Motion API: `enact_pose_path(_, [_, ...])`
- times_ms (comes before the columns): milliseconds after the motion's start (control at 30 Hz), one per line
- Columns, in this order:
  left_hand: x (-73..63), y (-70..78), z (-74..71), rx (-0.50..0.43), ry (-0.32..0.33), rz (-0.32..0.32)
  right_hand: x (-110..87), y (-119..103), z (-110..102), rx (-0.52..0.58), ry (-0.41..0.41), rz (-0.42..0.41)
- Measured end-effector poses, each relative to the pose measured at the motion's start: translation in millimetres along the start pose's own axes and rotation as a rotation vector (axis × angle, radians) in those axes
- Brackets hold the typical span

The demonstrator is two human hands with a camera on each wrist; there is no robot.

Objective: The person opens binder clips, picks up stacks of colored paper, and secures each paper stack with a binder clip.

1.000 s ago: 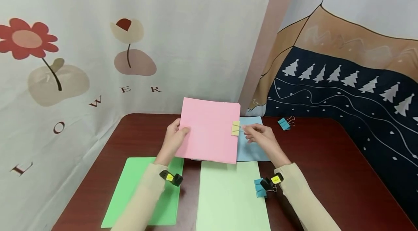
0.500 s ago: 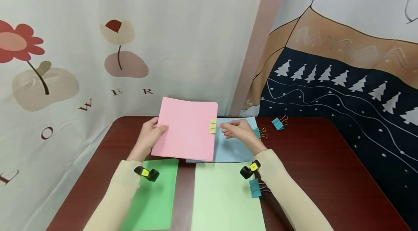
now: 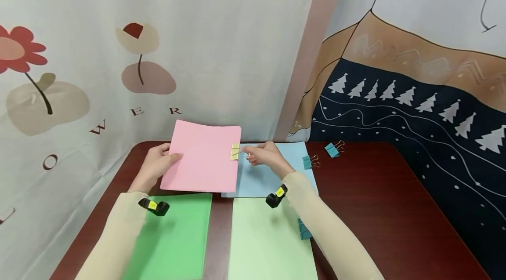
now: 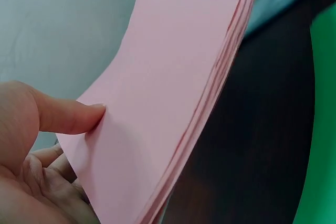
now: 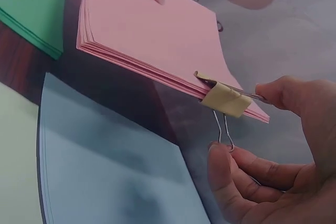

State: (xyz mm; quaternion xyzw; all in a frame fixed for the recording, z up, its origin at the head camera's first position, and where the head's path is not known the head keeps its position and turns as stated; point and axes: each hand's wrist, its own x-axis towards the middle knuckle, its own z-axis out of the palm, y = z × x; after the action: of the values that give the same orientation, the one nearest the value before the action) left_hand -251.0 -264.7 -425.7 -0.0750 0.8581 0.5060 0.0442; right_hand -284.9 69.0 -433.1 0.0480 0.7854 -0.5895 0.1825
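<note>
Here's pink paper (image 3: pixel 199 159), tilted, held above table (image 3: pixel 395 214), partly in front of blue paper (image 3: pixel 269 179), likely so fingers reach both faces; left hand (image 3: pixel 153 166) curled on left side, thumb on top, fingers behind, probably steadying stack against tug; over at right edge, yellow clip (image 5: pixel 227 100) astride paper, right hand (image 3: pixel 266 157) half closed on its wire handles (image 5: pixel 254 96), thumb above, fingers below, pinch that presumably springs clip's mouth wider

A pale, apparently fabric, flower-printed curtain (image 3: pixel 221 42) fills the upper left, a navy-and-tan, tree-patterned hanging (image 3: pixel 411 113) the upper right, behind a reddish-brown table (image 3: pixel 395 209) across the bottom.
</note>
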Motion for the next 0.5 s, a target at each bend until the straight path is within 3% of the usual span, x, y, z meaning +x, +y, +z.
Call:
enact_pose_path(300, [10.3, -16.9, -23.6, 0.044, 0.004, -0.041, 18.3, -3.1, 27.5, 0.054, -0.043, -0.016])
enact_pose_path(500, [20.6, -30.3, -36.3, 0.105, -0.003, -0.069, 26.5, -9.3, 47.4, 0.019, -0.009, -0.012])
